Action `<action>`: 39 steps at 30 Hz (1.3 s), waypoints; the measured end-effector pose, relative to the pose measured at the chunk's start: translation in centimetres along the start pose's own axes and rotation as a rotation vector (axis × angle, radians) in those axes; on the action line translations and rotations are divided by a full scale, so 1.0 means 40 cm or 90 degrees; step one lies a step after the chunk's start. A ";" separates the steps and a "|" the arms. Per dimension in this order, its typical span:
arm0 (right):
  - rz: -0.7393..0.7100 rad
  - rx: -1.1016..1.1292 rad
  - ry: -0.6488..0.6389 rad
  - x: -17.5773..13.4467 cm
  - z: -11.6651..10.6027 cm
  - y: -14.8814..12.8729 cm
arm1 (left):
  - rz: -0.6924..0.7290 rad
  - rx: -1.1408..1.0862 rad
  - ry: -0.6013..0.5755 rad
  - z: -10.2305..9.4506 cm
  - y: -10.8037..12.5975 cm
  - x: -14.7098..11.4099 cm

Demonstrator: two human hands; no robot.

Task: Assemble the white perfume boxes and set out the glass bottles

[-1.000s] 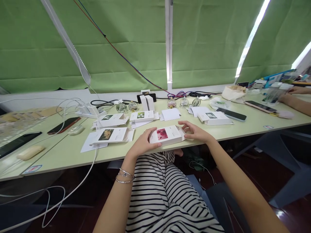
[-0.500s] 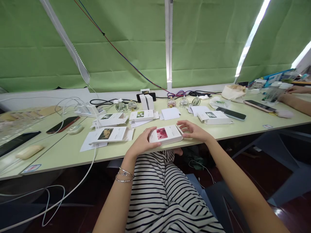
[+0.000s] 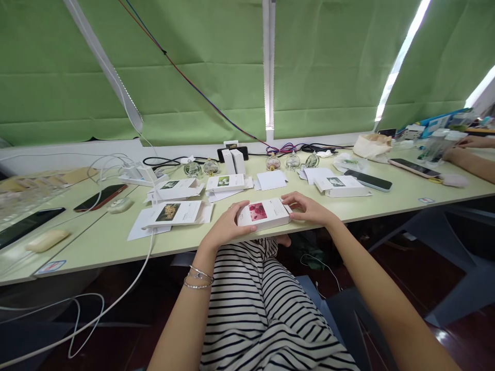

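Note:
A small white box [image 3: 267,214] with a pink-red flower picture lies flat near the table's front edge. My left hand [image 3: 228,224] grips its left end, thumb along the near side and fingers over the far side. At the right end, the curled fingers and thumb of my right hand [image 3: 305,208] hold the end flap area of the box. Left of my hands lies another white box [image 3: 178,213] with a yellow flower picture, its end flaps out. Behind, a white box [image 3: 226,182] with a green-and-white picture rests on white paper.
Several round glass bottles [image 3: 293,162] stand along the back, beside two upright white boxes [image 3: 234,162]. To the right are a white box [image 3: 341,186], a phone [image 3: 368,181] and a cloth bag [image 3: 372,148]. A white cable [image 3: 133,283] hangs over the left front edge. Another person's arm [image 3: 472,161] reaches in at far right.
My right fingers have shifted slightly against the right end of the box, and the flap there stands out less. My left hand keeps its grip in the same place.

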State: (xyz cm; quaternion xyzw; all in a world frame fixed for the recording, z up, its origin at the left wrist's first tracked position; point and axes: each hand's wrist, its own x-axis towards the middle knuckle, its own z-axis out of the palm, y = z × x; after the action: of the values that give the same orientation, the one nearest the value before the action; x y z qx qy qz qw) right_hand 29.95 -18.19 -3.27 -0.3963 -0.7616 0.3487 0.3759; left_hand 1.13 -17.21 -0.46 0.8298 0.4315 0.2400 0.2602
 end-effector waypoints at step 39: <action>-0.067 -0.171 0.081 -0.010 0.032 -0.041 | -0.002 0.002 -0.005 -0.002 0.002 -0.001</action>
State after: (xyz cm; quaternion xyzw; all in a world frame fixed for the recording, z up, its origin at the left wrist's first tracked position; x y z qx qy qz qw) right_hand 28.46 -19.56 -2.65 -0.4235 -0.7958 0.1977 0.3851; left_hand 1.09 -17.25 -0.36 0.8303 0.4326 0.2355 0.2607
